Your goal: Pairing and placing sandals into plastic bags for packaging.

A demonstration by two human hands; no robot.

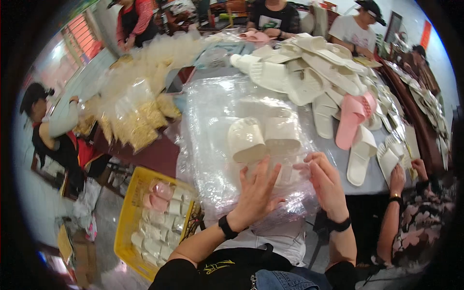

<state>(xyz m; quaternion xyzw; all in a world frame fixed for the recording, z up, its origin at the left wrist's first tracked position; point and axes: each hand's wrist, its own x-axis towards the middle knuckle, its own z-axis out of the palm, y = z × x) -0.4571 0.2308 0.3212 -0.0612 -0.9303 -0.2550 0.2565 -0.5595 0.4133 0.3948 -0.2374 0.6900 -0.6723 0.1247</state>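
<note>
At the table's near edge, our left hand [256, 193] and right hand [327, 183] lie open on a clear bag [212, 159] holding slippers [263, 137]; we judge the slick plastic could slide off.

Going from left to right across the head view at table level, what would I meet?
Yellow crate of bagged slippers → left hand → right hand on the clear plastic bags → pink slipper → co-worker's hand.
</note>
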